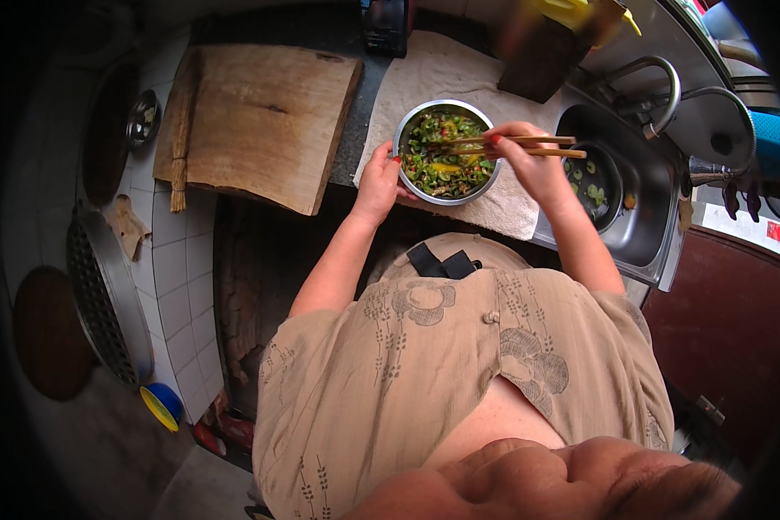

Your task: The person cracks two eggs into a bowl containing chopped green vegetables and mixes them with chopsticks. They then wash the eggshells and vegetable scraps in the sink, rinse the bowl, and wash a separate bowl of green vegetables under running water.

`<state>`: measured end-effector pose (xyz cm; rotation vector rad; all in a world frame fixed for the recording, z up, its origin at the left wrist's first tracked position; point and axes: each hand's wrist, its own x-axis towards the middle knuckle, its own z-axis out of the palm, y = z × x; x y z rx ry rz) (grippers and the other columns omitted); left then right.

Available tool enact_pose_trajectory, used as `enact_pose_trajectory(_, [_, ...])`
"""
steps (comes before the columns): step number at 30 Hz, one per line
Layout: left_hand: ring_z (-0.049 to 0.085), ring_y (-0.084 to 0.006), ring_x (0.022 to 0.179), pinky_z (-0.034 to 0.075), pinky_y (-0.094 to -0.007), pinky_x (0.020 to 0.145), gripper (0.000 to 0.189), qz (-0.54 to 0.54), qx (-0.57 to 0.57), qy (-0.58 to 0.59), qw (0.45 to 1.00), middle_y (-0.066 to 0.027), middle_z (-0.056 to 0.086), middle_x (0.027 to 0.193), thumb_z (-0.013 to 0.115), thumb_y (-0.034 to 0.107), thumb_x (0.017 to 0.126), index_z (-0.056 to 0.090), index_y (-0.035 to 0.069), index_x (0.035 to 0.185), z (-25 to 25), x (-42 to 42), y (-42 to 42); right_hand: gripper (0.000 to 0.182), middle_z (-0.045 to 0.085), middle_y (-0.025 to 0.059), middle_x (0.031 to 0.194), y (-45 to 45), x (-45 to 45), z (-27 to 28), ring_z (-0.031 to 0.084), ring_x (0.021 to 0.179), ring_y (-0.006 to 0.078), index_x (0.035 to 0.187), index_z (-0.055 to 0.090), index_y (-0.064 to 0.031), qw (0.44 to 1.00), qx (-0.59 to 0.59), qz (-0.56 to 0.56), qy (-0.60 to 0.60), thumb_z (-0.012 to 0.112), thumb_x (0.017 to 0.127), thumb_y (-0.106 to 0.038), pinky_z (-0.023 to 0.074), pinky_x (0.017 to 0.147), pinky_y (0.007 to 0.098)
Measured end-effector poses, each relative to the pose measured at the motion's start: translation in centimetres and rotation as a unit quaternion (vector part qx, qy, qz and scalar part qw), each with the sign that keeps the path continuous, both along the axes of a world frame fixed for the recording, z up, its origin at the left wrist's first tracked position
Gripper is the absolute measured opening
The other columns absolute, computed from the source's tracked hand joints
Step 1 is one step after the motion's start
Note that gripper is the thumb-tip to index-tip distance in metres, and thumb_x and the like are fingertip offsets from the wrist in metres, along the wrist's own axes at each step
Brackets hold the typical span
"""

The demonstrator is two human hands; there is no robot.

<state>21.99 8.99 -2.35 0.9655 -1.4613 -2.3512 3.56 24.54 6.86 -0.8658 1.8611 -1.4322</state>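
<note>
A stainless steel bowl (446,200) stands on a pale cloth (403,78) on the counter. It holds chopped green leaves (455,179) mixed with red and yellow pieces. My left hand (381,182) grips the bowl's left rim, thumb on the edge. Wooden chopsticks (549,145) are in my right hand (523,159), above the bowl's right rim; their tips reach into the leaves, where they are partly hidden.
A thick wooden board (266,123) lies to the left with a straw brush (181,143) on it. At the right, a steel sink (650,240) holds a basin (614,175) with leaves under a curved faucet (673,84). A dark block (539,65) stands behind the cloth.
</note>
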Motion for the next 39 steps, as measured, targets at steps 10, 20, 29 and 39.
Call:
enact_pose_trajectory(10, [0.064, -0.0170, 0.063, 0.055, -0.0271, 0.049, 0.032, -0.003, 0.004, -0.003, 1.000, -0.0126, 0.060, 0.093, 0.037, 0.013, 0.094, 0.038, 0.001, 0.124, 0.5, 0.0, 0.1, 0.011, 0.064, 0.0140, 0.081, -1.6, 0.1, 0.8, 0.063, 0.075, 0.0232, 0.091, 0.066, -0.0013, 0.977, -0.001, 0.119, 0.178, 0.059, 0.084, -0.005, 0.0497, 0.068, 0.0314])
enact_pose_trajectory(20, [0.064, -0.0175, 0.062, 0.055, -0.0269, 0.049, 0.032, -0.006, -0.007, -0.008, 1.000, -0.0130, 0.061, 0.092, 0.037, 0.013, 0.094, 0.038, 0.001, 0.124, 0.3, 0.0, 0.0, 0.014, 0.065, 0.0122, 0.085, 0.1, -0.2, 0.0, 0.065, 0.077, 0.0177, 0.094, 0.064, 0.0030, 0.999, 0.020, 0.033, 0.034, 0.057, 0.084, -0.004, 0.0537, 0.069, 0.0286])
enact_pose_trajectory(29, [0.064, -0.0180, 0.061, 0.055, -0.0268, 0.048, 0.031, -0.010, 0.004, -0.007, 1.000, -0.0129, 0.061, 0.090, 0.037, 0.013, 0.094, 0.038, 0.002, 0.124, 0.5, -0.1, 0.1, 0.014, 0.066, 0.0107, 0.082, 0.6, -2.1, -1.2, 0.065, 0.076, 0.0155, 0.093, 0.064, 0.0047, 0.998, -0.035, -0.049, -0.029, 0.054, 0.086, -0.003, 0.0538, 0.069, 0.0269])
enact_pose_trajectory(39, [0.064, -0.0187, 0.062, 0.056, -0.0286, 0.049, 0.032, -0.008, 0.002, -0.010, 1.000, -0.0139, 0.061, 0.091, 0.037, 0.013, 0.095, 0.037, 0.001, 0.124, 0.3, -0.1, 0.0, 0.014, 0.065, 0.0124, 0.088, -1.1, 1.3, 0.2, 0.065, 0.078, 0.0165, 0.092, 0.063, 0.0056, 0.998, 0.012, 0.044, -0.042, 0.053, 0.085, -0.002, 0.0537, 0.069, 0.0277])
